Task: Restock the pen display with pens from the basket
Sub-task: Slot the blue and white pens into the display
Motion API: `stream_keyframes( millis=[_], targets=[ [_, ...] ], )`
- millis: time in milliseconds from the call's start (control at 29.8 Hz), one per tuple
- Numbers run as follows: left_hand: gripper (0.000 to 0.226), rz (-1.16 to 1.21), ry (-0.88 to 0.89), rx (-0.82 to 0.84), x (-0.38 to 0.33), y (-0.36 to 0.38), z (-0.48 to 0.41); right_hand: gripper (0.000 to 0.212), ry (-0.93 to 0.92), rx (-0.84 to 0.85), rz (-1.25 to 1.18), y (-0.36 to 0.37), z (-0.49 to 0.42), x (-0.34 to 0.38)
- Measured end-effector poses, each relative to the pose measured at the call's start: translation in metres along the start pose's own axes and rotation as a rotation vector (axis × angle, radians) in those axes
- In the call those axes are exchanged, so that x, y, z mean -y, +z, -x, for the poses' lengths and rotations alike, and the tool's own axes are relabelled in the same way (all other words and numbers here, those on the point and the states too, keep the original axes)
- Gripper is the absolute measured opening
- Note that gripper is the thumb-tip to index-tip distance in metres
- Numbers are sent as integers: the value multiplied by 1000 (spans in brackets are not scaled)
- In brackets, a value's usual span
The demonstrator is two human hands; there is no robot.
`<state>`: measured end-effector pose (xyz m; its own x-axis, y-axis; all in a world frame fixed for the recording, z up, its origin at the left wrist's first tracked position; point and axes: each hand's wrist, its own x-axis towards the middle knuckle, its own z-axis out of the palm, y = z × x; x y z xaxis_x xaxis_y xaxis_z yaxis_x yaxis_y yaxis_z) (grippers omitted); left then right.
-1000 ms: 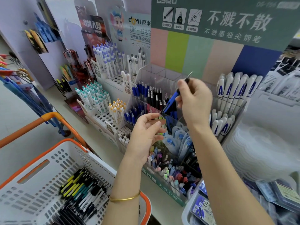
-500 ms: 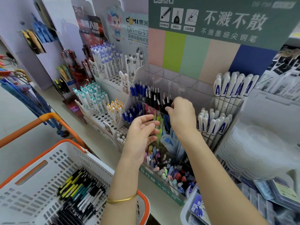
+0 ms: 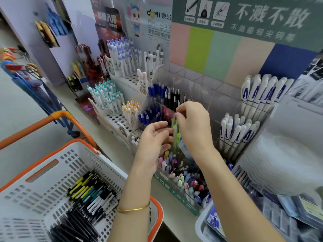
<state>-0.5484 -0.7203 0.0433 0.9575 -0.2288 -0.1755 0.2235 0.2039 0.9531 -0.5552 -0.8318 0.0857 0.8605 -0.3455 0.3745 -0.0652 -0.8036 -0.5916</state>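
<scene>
"How far along is the restock?"

"Partway, I judge. The clear acrylic pen display (image 3: 206, 91) on the tabletop (image 3: 174, 222) has blue and black pens in its back-left compartments, but the back compartments to the right of those look bare."

"And the supply?"

"The white basket (image 3: 21, 198), left of the display and nearer the person, carries a thick layer of pens (image 3: 90, 194). Plenty is left."

"The hands?"

"Both are over the display's middle. The right hand (image 3: 194, 124) has its grip drawn together, fingertips pinched just above the green pens (image 3: 175, 135). I cannot tell whether it clamps one. The left hand (image 3: 153, 138), just left of those pens, has its grip apart, fingers loosely curled, holding nothing I can see."
</scene>
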Motion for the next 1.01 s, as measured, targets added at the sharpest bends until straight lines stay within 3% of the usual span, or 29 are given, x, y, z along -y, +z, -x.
stream_keyframes(
  millis=[168, 269, 437, 571, 772, 839, 1007],
  targets=[
    [19, 40, -68, -136, 21, -30, 10, 15, -133, 195, -87, 38, 34, 30],
    [28, 99, -191, -207, 51, -60, 27, 13, -186, 410, -119, 79, 64, 40],
    [31, 79, -450, -481, 118, -114, 54, 14, -149, 722, -209, 142, 102, 38],
    [16, -260, -534, -573, 159, -148, 78, 17, -66, 861, -259, 176, 118, 31],
    [31, -1060, -490, -464, 212, -199, 60, 15, 29, 1057, -248, 231, 145, 12],
    [48, -1286, -482, -428, 228, -220, 46, 14, 80, 1105, -226, 249, 152, 6],
    [88, -1583, -568, -221, 263, -263, 12, 10, 160, 1165, -179, 273, 157, -8]
  ],
)
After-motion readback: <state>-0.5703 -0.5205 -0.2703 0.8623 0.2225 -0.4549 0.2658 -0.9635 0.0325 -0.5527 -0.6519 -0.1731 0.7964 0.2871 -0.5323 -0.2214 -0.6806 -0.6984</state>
